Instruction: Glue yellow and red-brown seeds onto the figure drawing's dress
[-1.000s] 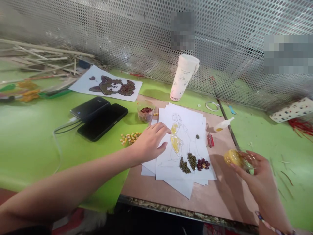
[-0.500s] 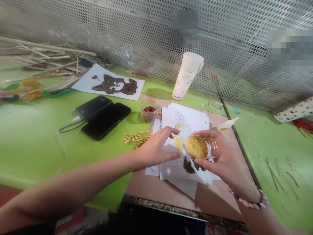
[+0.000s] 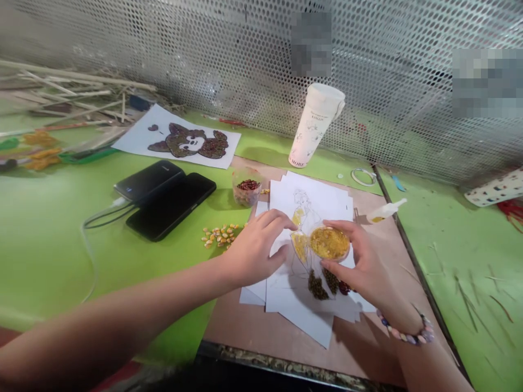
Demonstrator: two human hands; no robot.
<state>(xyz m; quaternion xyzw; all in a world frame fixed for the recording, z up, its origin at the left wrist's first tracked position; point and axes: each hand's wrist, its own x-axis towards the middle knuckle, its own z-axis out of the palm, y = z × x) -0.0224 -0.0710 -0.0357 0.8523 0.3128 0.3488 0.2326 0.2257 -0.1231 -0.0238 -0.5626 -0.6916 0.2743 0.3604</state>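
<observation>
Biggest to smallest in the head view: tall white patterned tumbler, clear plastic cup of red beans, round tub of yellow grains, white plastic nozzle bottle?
1. White tumbler
2. Bean cup and yellow-grain tub, too alike to rank; the tub seems nearer the camera.
3. Nozzle bottle

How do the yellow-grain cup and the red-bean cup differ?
The yellow-grain cup is held in the right hand; the red-bean cup stands unheld. The yellow-grain cup holds fine yellow grains; the red-bean cup holds coarser dark-red beans. Both have open tops and loose contents.
</observation>
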